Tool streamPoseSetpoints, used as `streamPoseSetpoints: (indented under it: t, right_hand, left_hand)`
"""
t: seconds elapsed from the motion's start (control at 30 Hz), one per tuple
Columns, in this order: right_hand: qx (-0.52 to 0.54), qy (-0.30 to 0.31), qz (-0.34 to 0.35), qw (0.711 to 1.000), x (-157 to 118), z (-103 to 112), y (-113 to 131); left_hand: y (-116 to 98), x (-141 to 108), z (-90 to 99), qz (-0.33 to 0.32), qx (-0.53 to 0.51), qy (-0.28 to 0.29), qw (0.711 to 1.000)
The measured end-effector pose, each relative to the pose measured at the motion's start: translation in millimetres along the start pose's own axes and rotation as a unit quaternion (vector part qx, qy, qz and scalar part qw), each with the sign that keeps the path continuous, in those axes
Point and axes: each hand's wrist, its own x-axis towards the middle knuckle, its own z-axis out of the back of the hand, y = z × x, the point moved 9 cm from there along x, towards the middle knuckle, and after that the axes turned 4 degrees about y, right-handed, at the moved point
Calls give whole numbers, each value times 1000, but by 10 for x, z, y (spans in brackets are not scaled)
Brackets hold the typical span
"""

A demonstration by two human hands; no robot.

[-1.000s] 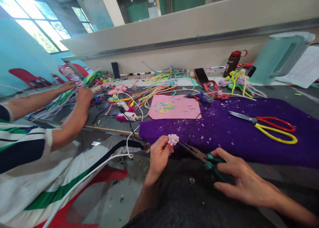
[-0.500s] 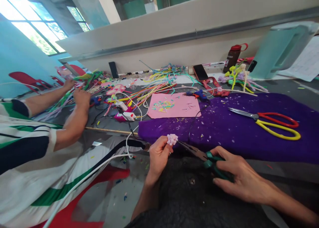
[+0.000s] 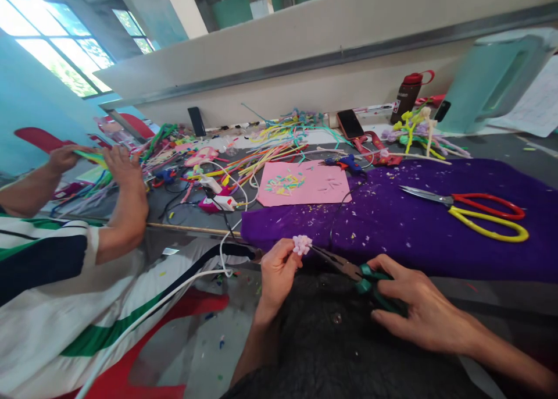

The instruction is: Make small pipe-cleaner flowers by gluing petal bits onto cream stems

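Note:
Between thumb and fingers, my left hand pinches a small pale pink fluffy flower in front of the purple cloth's near edge. My right hand is wrapped round the green handles of long-nose pliers. The pliers' tips reach left to the flower's right side; whether they grip it is too small to tell. Beyond the hands, a pink sheet holds short coloured pieces. Scissors with one red and one yellow handle lie on the purple cloth, among white scraps.
A person's hands hold coloured strips at the left. Glue guns, cables, a power strip and pipe cleaners cover the table's middle. Behind stand a phone, a brown bottle and a teal jug.
My hands, the flower and the pliers have hardly moved. The other person's hands have shifted left and now hold green and yellow strips stretched between them.

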Motion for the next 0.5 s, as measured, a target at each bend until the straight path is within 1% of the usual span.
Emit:
streamPoseSetpoints:
  t: [0.2, 0.37, 0.5]
  right_hand:
    - [13, 20, -4, 1000, 18, -23, -8]
    - [19, 26, 12, 999, 16, -22, -1]
    - [-11, 39, 18, 999, 15, -8, -24]
  left_hand:
    - [-16, 0, -8, 4, 9, 7, 1000]
    - [-16, -2, -21, 4, 17, 14, 1000]
    - [-8, 2, -19, -9, 34, 23, 999]
